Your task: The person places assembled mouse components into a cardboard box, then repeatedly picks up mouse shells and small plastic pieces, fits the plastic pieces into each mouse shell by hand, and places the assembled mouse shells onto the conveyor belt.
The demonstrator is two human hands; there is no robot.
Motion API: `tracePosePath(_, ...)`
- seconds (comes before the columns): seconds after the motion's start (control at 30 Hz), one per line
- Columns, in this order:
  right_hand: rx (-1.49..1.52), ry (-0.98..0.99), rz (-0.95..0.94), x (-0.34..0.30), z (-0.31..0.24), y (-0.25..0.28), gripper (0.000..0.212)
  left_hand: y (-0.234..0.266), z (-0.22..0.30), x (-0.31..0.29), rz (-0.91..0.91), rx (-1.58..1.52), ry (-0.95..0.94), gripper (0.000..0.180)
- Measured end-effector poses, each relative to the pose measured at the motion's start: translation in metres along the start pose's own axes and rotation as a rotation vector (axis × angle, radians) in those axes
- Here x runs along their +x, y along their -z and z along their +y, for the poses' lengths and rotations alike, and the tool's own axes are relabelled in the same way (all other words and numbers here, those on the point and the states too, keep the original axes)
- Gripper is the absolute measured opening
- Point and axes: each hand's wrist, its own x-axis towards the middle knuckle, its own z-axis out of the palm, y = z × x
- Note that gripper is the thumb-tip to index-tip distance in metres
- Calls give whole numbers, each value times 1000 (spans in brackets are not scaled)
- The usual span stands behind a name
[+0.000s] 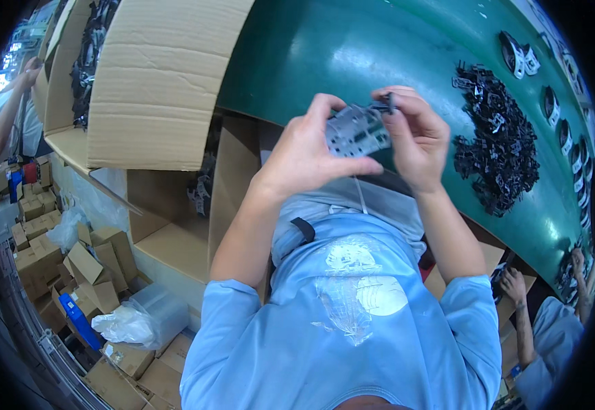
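Okay so from my end of the feed, both hands are busy: my left hand (pixel 304 150) has the grey plate (pixel 352 135), the one with rows of little holes, gripped by its left side, fingers on the upper corner and thumb stretched out below it. My right hand (pixel 419 140) is pinching a small dark piece (pixel 388 102) between thumb and fingers, right at the plate's upper right corner. Can't tell if that piece is attached to the plate, fingers cover too much. Just below the grip is the pale blue shirt (pixel 352 273). Right behind the grip is the green table (pixel 372 61), and near the right hand, on that side, there's a big heap of black parts (pixel 495 143). Left of the grip is a large cardboard box (pixel 157 82) with more dark bits (pixel 94 68) inside. Way out past the heap is a curved row of black-and-white rings (pixel 552 108). Down left, well apart from the grip, sits a clear plastic tub (pixel 164 311) among cartons (pixel 116 376). One co-worker (pixel 547 342) is far off to the lower right, another (pixel 7 123) to the far left.
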Motion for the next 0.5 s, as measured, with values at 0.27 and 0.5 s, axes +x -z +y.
tracePosePath(0.27,230,-153,325,-17,2,-31,24,-23,1,-27,-69,-1111,-19,107)
tracePosePath(0.5,433,-403,597,-31,-1,-80,22,-75,-24,-13,556,-439,-765,116)
